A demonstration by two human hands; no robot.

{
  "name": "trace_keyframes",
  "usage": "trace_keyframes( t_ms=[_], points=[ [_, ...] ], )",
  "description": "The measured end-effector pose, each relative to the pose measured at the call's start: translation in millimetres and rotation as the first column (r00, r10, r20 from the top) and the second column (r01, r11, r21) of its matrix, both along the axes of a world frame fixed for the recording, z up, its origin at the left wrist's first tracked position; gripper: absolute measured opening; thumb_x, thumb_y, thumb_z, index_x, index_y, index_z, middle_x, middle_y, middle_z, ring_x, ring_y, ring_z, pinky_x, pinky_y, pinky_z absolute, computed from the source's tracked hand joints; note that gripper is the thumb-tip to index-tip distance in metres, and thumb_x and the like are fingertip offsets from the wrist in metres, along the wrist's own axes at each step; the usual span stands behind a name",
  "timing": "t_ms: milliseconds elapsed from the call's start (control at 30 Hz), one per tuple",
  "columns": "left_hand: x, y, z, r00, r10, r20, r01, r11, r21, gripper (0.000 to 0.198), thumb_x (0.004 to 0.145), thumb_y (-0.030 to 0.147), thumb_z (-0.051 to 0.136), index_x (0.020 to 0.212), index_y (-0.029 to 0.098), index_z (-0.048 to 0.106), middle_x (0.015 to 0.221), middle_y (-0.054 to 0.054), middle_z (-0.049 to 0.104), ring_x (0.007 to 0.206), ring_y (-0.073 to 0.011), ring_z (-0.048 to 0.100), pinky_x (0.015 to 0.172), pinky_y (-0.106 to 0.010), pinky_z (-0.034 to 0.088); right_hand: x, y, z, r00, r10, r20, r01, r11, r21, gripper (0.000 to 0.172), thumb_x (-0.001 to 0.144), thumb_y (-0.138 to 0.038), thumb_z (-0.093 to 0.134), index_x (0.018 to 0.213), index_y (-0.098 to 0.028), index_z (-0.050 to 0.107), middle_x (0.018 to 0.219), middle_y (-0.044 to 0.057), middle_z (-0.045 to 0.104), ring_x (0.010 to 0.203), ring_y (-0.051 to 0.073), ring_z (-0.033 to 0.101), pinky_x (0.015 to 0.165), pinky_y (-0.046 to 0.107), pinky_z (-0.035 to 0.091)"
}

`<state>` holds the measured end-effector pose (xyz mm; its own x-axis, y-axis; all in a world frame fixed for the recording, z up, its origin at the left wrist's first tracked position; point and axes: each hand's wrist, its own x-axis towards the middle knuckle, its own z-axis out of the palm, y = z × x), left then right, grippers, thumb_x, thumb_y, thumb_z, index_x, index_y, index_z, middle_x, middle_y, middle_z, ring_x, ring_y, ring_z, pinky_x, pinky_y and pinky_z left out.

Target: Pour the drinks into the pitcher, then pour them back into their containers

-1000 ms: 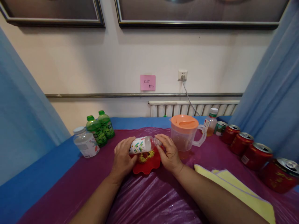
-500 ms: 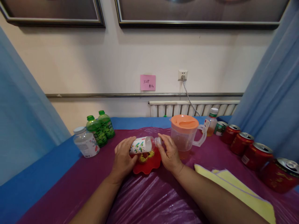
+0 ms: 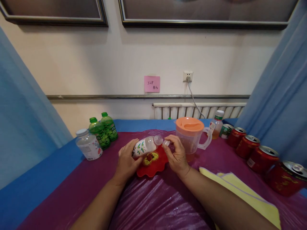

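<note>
My left hand (image 3: pixel 128 159) is wrapped round a clear plastic bottle (image 3: pixel 150 143) with a white label bearing green leaf shapes. The bottle is tilted, its open threaded mouth pointing right. Just off that mouth, my right hand (image 3: pixel 177 155) pinches a small white bottle cap (image 3: pixel 166 142) between thumb and fingers. Beneath the bottle lies a red scalloped mat (image 3: pixel 155 167) with a yellow print. Right behind my right hand stands a clear pitcher (image 3: pixel 187 140) with an orange lid, a little amber liquid at its bottom.
At left stand a white-capped jar (image 3: pixel 88 145) and two green bottles (image 3: pixel 100 135). A yellow cloth (image 3: pixel 242 191) lies at front right. Several red cans (image 3: pixel 263 159), a green can (image 3: pixel 225 131) and a bottle of amber liquid (image 3: pixel 217 126) line the right side. Purple plastic sheeting (image 3: pixel 153 204) covers the table.
The cap has come off the bottle and is now apart from its mouth in my right hand. The bottle's mouth end has tipped up slightly and shifted a little left.
</note>
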<state>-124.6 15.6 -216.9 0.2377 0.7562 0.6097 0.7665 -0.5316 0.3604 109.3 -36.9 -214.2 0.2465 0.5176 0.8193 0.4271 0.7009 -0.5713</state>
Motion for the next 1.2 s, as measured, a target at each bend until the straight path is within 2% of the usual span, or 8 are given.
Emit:
trace_keyframes(
  t_ms=[167, 333, 633, 733, 833, 900, 1000, 1200],
  points=[
    [4, -1, 5.0, 0.993, -0.003, 0.118, 0.014, 0.996, -0.094, 0.061, 0.073, 0.048, 0.075, 0.127, 0.021, 0.063, 0.126, -0.011, 0.072, 0.115, -0.0333, 0.069, 0.102, -0.046, 0.053, 4, -6, 28.5, 0.996, 0.049, -0.078, -0.057, 0.993, -0.101, 0.016, 0.094, -0.036, 0.066, 0.101, -0.023, 0.06, 0.101, 0.004, 0.069, 0.092, 0.019, 0.064, 0.086, 0.034, 0.05],
    [7, -5, 5.6, 0.965, 0.072, 0.25, -0.025, 0.982, -0.186, 0.064, 0.07, 0.055, 0.079, 0.123, 0.02, 0.067, 0.123, -0.012, 0.075, 0.111, -0.0333, 0.07, 0.097, -0.045, 0.056, 8, -36, 48.2, 0.948, 0.26, 0.186, -0.161, 0.89, -0.426, 0.015, 0.089, -0.035, 0.071, 0.089, -0.024, 0.061, 0.09, 0.001, 0.07, 0.083, 0.019, 0.064, 0.08, 0.033, 0.047],
    [20, -19, 7.8, 0.941, -0.005, 0.337, 0.116, 0.944, -0.309, 0.063, 0.071, 0.056, 0.077, 0.12, 0.018, 0.065, 0.116, -0.011, 0.078, 0.104, -0.0321, 0.074, 0.093, -0.045, 0.058, 13, -96, -19.7, 0.731, 0.507, 0.458, 0.068, 0.613, -0.787, 0.017, 0.081, -0.027, 0.076, 0.09, -0.023, 0.063, 0.096, 0.002, 0.072, 0.094, 0.023, 0.064, 0.09, 0.039, 0.043],
    [20, -19, 7.4, 0.954, 0.005, 0.298, 0.083, 0.956, -0.281, 0.065, 0.07, 0.055, 0.077, 0.122, 0.019, 0.064, 0.12, -0.012, 0.077, 0.107, -0.0334, 0.072, 0.096, -0.047, 0.056, 24, -104, -24.7, 0.791, 0.449, 0.416, 0.007, 0.673, -0.74, 0.019, 0.081, -0.028, 0.073, 0.097, -0.026, 0.063, 0.108, 0.005, 0.07, 0.101, 0.027, 0.065, 0.091, 0.042, 0.048],
    [18, -17, 6.4, 0.969, 0.012, 0.248, 0.056, 0.963, -0.265, 0.066, 0.071, 0.055, 0.078, 0.125, 0.019, 0.064, 0.124, -0.013, 0.076, 0.112, -0.0357, 0.07, 0.1, -0.05, 0.053, 49, -104, -20.5, 0.914, 0.23, 0.334, -0.018, 0.846, -0.533, 0.018, 0.087, -0.034, 0.068, 0.103, -0.032, 0.063, 0.114, 0.007, 0.068, 0.107, 0.032, 0.064, 0.091, 0.045, 0.053],
    [17, -17, 5.6, 0.975, 0.008, 0.221, 0.053, 0.962, -0.267, 0.066, 0.071, 0.054, 0.078, 0.127, 0.02, 0.064, 0.125, -0.013, 0.075, 0.114, -0.0366, 0.069, 0.1, -0.05, 0.052, 75, -95, -14.9, 0.965, -0.07, 0.253, 0.155, 0.93, -0.334, 0.021, 0.089, -0.038, 0.067, 0.109, -0.033, 0.062, 0.114, 0.009, 0.065, 0.108, 0.034, 0.062, 0.092, 0.049, 0.052],
    [18, -18, 4.1, 0.982, -0.002, 0.19, 0.058, 0.956, -0.288, 0.067, 0.071, 0.051, 0.079, 0.129, 0.021, 0.065, 0.124, -0.012, 0.076, 0.113, -0.0366, 0.069, 0.099, -0.05, 0.05, 117, -68, -6.3, 0.879, -0.477, 0.024, 0.472, 0.86, -0.193, 0.042, 0.088, -0.051, 0.066, 0.12, -0.026, 0.057, 0.123, 0.013, 0.058, 0.113, 0.032, 0.059, 0.098, 0.053, 0.049],
    [18, -20, 0.3, 0.988, -0.065, 0.141, 0.107, 0.943, -0.316, 0.067, 0.072, 0.048, 0.08, 0.131, 0.022, 0.064, 0.13, -0.01, 0.074, 0.12, -0.0359, 0.064, 0.11, -0.052, 0.041, 154, -14, -4.1, 0.894, -0.322, -0.31, 0.186, 0.898, -0.398, 0.059, 0.076, -0.075, 0.069, 0.092, -0.019, 0.061, 0.086, 0.003, 0.064, 0.078, 0.019, 0.06, 0.076, 0.034, 0.05]
  ],
)
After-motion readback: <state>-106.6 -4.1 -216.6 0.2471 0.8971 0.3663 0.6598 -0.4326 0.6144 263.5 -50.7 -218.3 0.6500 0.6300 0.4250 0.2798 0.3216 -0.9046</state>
